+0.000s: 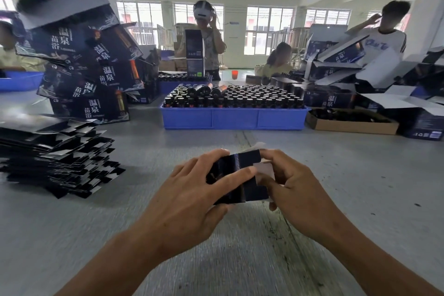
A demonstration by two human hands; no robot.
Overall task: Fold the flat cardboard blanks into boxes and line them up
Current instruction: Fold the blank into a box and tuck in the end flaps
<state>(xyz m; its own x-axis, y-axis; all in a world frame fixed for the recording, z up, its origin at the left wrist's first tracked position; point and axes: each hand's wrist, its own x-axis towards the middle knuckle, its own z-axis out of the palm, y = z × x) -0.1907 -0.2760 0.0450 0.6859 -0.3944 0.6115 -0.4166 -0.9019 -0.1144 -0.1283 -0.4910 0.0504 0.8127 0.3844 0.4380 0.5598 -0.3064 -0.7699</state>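
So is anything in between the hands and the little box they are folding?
No. Both hands already hold the small dark box: the left hand grips its left side, and the right hand grips its right end, by the pale flap. Nothing sits between them.

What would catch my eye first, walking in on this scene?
Probably the two hands, left hand and right hand, gripping a small dark box at the centre. Behind them sits a blue crate packed with dark bottles. At left lies a stack of flat blanks below a leaning tower of printed boxes.
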